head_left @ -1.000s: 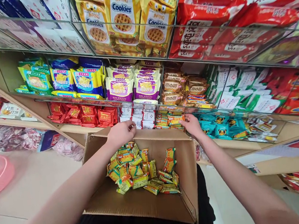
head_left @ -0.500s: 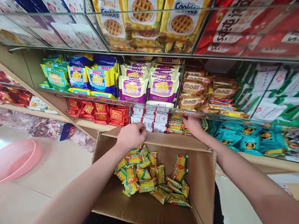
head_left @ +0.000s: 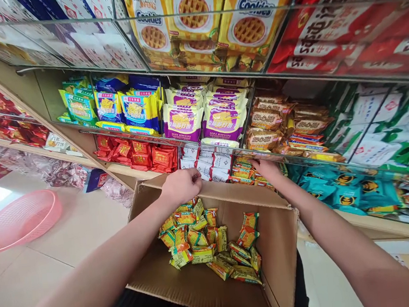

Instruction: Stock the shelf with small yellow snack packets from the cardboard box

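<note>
My left hand (head_left: 182, 184) rests at the far rim of an open cardboard box (head_left: 277, 252), its fingers curled over the edge. White wrapped packets (head_left: 206, 167) lie on the low shelf just beyond it. My right hand (head_left: 267, 169) reaches past the box into the compartment of small yellow-orange snack packets (head_left: 241, 171). Its visible fingers stretch out, touching the packets; the shelf's clear front edge partly hides them. Inside the box lie several matching yellow packets (head_left: 198, 238), loose in a heap.
Red packets (head_left: 143, 154) sit left of the white ones, teal packets (head_left: 347, 190) to the right. Soda biscuits (head_left: 183, 121) and brown-wrapped snacks (head_left: 264, 118) fill the shelf above, behind a clear front panel. A pink basket (head_left: 23, 221) stands on the floor at left.
The view has shifted slightly, so the shelf goods and basket appear a little further right. Both hands keep nearly the same places; the packets in the box look unchanged.
</note>
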`<action>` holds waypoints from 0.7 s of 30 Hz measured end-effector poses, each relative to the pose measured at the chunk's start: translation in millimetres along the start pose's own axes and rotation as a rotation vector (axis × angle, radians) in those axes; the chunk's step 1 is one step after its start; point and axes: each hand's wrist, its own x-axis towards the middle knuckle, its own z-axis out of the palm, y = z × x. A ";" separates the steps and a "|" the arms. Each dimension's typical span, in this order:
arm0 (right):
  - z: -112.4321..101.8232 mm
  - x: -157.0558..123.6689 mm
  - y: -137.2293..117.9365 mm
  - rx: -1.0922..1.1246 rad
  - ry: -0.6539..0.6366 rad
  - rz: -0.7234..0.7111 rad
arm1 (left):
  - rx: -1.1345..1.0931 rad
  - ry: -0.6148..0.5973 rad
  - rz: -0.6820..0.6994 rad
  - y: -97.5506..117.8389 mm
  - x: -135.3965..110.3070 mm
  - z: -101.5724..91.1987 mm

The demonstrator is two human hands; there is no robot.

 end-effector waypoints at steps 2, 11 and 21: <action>-6.7 -3.3 -2.8 0.011 -0.002 0.038 | 0.004 -0.007 -0.009 0.4 -0.3 -1.0; -65.3 -114.9 5.0 0.811 0.065 0.518 | -0.024 -0.050 0.005 0.7 -1.2 -5.3; -35.2 -239.2 -132.3 0.521 -0.487 0.070 | -0.012 -0.052 0.051 -2.5 -5.1 -3.4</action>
